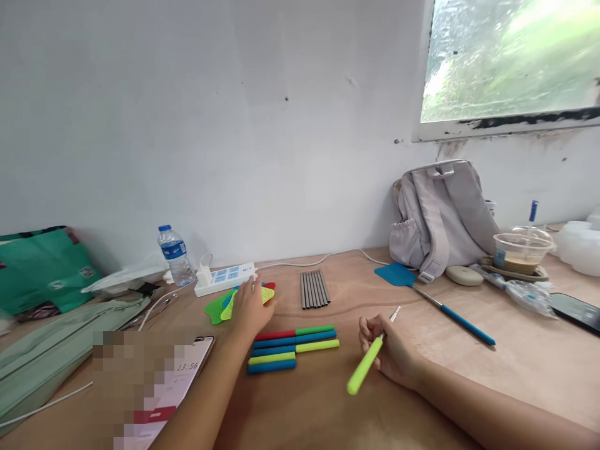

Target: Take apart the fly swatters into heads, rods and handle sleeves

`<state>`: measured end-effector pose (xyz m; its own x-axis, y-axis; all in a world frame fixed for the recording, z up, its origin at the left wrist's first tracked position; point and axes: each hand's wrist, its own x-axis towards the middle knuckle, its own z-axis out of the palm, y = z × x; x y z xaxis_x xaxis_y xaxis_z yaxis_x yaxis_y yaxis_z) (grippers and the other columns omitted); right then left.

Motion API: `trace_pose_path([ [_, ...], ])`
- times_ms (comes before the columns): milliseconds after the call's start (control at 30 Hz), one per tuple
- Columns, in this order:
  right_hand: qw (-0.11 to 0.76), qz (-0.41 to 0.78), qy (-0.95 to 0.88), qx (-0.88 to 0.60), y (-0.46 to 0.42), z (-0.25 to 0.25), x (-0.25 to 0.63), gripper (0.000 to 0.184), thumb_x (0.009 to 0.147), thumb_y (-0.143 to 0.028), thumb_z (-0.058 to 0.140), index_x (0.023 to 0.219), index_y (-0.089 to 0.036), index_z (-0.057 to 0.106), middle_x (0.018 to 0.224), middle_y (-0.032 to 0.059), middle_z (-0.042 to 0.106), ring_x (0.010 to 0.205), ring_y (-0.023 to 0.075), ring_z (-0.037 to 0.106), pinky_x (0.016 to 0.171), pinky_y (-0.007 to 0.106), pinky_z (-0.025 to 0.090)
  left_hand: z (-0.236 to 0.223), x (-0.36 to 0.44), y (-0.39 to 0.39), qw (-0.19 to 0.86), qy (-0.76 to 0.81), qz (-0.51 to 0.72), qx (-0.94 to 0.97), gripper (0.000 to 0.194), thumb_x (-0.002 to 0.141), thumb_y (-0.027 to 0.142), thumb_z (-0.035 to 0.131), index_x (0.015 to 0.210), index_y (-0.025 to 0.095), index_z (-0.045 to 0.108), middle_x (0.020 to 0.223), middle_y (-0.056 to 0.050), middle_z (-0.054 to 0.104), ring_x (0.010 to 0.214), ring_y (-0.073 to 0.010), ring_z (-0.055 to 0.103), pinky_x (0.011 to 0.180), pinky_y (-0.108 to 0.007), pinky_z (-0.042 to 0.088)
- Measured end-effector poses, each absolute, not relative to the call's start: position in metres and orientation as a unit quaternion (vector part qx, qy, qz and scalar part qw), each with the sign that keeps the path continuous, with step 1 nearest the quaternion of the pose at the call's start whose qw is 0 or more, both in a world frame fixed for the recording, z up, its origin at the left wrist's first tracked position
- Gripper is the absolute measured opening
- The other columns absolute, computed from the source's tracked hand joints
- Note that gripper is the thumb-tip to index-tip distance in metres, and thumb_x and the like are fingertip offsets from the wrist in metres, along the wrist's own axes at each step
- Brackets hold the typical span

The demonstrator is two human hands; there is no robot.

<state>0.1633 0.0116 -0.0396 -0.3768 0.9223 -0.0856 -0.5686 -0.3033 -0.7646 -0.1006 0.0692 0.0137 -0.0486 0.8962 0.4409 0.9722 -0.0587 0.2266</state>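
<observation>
near left, a glossy phone (180, 381) on the wood-grained worktop (300, 415). at centre right, my right hand (396, 359) is closed round a slim metal rod with a smooth lime grip (363, 369), tilted with its bare end far. my left hand (253, 309) reaches over thin, perforated plastic paddles (215, 310); i cannot tell whether it pinches one. between my hands, rounded coloured handles (276, 343) lie in rows; far beyond, grey metal tubes (315, 290) sit side by side. right: a blue swatter (469, 324), flat-headed, long-shafted.
</observation>
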Motion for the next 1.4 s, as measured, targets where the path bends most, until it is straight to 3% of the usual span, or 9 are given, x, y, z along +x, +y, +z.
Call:
trace_pose_path([
  [100, 0.52, 0.749, -0.278, -0.302, 0.019, -0.041, 0.169, 0.022, 0.074, -0.033, 0.045, 0.057, -0.021, 0.038, 0.028, -0.0104, 0.03, 0.021, 0.0049, 0.019, 0.026, 0.016, 0.013, -0.005, -0.118, 0.083, 0.024, -0.716, -0.219, -0.662, 0.062, 0.065, 0.019, 0.06, 0.123, 0.01, 0.042, 0.125, -0.019, 0.049, 0.116, -0.0339, 0.043, 0.092, -0.042, 0.034],
  [200, 0.52, 0.738, -0.285, -0.322, 0.019, -0.04, 0.168, 0.021, 0.078, -0.038, 0.042, 0.066, -0.022, 0.04, 0.027, -0.0125, 0.027, 0.02, 0.0056, 0.017, 0.026, 0.017, 0.011, -0.008, -0.122, 0.083, -0.013, -0.714, -0.231, -0.66, 0.053, 0.068, 0.012, 0.054, 0.12, 0.012, 0.048, 0.108, -0.017, 0.061, 0.103, -0.0311, 0.055, 0.084, -0.038, 0.04],
  [400, 0.485, 0.679, -0.417, -0.359, 0.011, -0.028, 0.17, 0.023, 0.08, -0.042, 0.041, 0.07, -0.021, 0.042, 0.03, -0.0117, 0.029, 0.024, 0.0061, 0.019, 0.029, 0.018, 0.015, 0.035, -0.13, 0.076, -0.049, -0.708, -0.338, -0.618, 0.042, 0.075, 0.01, 0.039, 0.115, 0.014, 0.051, 0.095, -0.016, 0.065, 0.097, -0.0308, 0.058, 0.078, -0.039, 0.043],
  [533, 0.447, 0.551, -0.601, -0.368, 0.001, -0.012, 0.184, 0.033, 0.083, -0.05, 0.041, 0.079, -0.018, 0.049, 0.04, -0.0093, 0.035, 0.034, 0.0071, 0.032, 0.037, 0.019, 0.029, 0.071, -0.127, 0.064, -0.085, -0.672, -0.437, -0.592, 0.036, 0.078, 0.017, 0.038, 0.112, 0.015, 0.05, 0.097, -0.012, 0.065, 0.092, -0.0259, 0.061, 0.074, -0.035, 0.047],
  [633, 0.388, 0.395, -0.715, -0.426, -0.01, 0.0, 0.192, 0.033, 0.086, -0.047, 0.037, 0.097, -0.021, 0.053, 0.05, -0.0054, 0.044, 0.043, 0.0107, 0.044, 0.044, 0.022, 0.037, 0.082, -0.11, 0.052, -0.294, -0.572, -0.507, -0.574, 0.03, 0.074, 0.018, 0.043, 0.102, 0.015, 0.055, 0.087, -0.008, 0.067, 0.076, -0.0213, 0.064, 0.061, -0.03, 0.05],
  [733, 0.354, 0.244, -0.793, -0.432, -0.02, 0.008, 0.195, 0.029, 0.088, -0.04, 0.036, 0.109, -0.026, 0.052, 0.08, 0.0039, 0.061, 0.072, 0.0182, 0.058, 0.063, 0.028, 0.043, 0.078, -0.085, 0.041, -0.527, -0.438, -0.521, -0.509, 0.029, 0.068, 0.015, 0.052, 0.096, 0.015, 0.057, 0.083, -0.005, 0.067, 0.069, -0.0176, 0.064, 0.055, -0.025, 0.049],
  [833, 0.329, 0.19, -0.824, -0.421, -0.024, 0.01, 0.196, 0.029, 0.09, -0.037, 0.034, 0.109, -0.026, 0.052, 0.092, 0.0069, 0.062, 0.083, 0.0211, 0.057, 0.068, 0.031, 0.042, 0.067, -0.065, 0.033, -0.605, -0.422, -0.473, -0.482, 0.025, 0.066, 0.012, 0.054, 0.091, 0.016, 0.058, 0.081, -0.004, 0.066, 0.067, -0.0159, 0.063, 0.052, -0.023, 0.049],
  [1033, 0.304, 0.18, -0.833, -0.427, -0.02, 0.007, 0.199, 0.031, 0.09, -0.037, 0.033, 0.111, -0.025, 0.052, 0.09, 0.0076, 0.061, 0.078, 0.0202, 0.057, 0.065, 0.029, 0.042, 0.048, -0.052, 0.034, -0.626, -0.429, -0.469, -0.452, 0.02, 0.068, 0.01, 0.055, 0.086, 0.018, 0.057, 0.076, -0.001, 0.066, 0.067, -0.0147, 0.063, 0.059, -0.025, 0.051],
  [1400, 0.279, 0.184, -0.842, -0.424, -0.021, 0.007, 0.197, 0.028, 0.09, -0.035, 0.034, 0.105, -0.024, 0.055, 0.089, 0.0068, 0.063, 0.076, 0.0201, 0.058, 0.065, 0.03, 0.041, 0.043, -0.041, 0.029, -0.647, -0.443, -0.441, -0.436, 0.016, 0.067, 0.006, 0.051, 0.078, 0.017, 0.052, 0.072, -0.001, 0.064, 0.062, -0.0138, 0.063, 0.051, -0.021, 0.048],
])
